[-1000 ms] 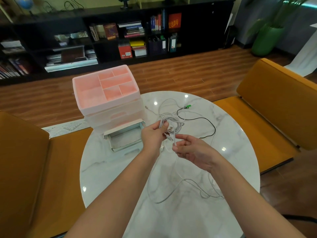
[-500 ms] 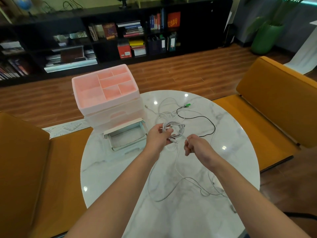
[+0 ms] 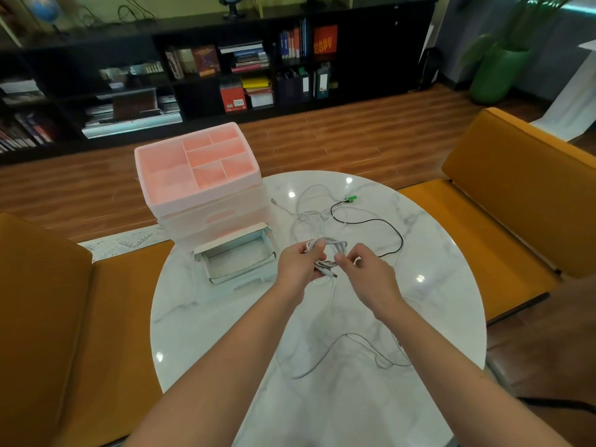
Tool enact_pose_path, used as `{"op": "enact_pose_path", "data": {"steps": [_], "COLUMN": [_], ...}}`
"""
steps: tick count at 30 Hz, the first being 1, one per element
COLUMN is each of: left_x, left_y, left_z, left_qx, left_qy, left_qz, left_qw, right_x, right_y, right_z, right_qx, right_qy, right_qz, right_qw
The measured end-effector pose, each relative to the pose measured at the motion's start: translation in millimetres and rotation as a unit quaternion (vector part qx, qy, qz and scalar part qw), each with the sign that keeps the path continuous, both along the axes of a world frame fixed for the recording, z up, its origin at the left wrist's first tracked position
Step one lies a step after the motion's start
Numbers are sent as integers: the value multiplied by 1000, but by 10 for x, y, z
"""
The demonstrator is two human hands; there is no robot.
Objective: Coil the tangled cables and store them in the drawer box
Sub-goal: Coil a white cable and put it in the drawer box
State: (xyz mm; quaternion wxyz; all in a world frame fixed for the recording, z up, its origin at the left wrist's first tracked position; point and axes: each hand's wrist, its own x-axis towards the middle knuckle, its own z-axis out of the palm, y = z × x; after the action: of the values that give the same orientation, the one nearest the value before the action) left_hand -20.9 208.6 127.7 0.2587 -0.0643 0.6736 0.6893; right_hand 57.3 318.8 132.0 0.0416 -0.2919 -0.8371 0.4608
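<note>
Above the round marble table (image 3: 200, 317), my left hand (image 3: 298, 269) grips a small coil of white cable (image 3: 327, 250). My right hand (image 3: 367, 275) pinches the same cable at the coil's right side. The loose tail of this white cable (image 3: 354, 341) trails toward me across the table. Behind the hands lie a tangle of other white cables (image 3: 309, 214) and a black cable with a green plug (image 3: 390, 227). The pink drawer box (image 3: 200, 185) stands at the table's far left, its bottom drawer (image 3: 237, 259) pulled out.
Orange seats flank the table on the left (image 3: 42, 301) and right (image 3: 516, 188). A dark bookshelf (image 3: 225, 66) lines the far wall across a wooden floor. A green plant pot (image 3: 496, 75) stands at the back right.
My right hand came up from the loose cable to the coil's right side, laying another turn. The loose tail on the table has grown shorter. My left hand keeps its hold.
</note>
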Motion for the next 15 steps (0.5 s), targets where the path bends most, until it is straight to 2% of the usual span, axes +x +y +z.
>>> {"op": "enact_pose_path", "data": {"steps": [7,11,15], "left_x": [33,39,-9], "left_y": [51,72,48], "left_z": [6,34,75], "left_qx": [-41,-45,-29], "left_qy": [45,72,74], "left_qz": [39,44,58], "left_qw": [997,995,995], "right_x": [74,110,139], "right_y": [-124,-132,-146], "right_z": [82,25,40], "right_qx": [171,95,63], "right_qy": [45,100,126], "right_qz": [114,108,118], "right_qw": [978,985,983]}}
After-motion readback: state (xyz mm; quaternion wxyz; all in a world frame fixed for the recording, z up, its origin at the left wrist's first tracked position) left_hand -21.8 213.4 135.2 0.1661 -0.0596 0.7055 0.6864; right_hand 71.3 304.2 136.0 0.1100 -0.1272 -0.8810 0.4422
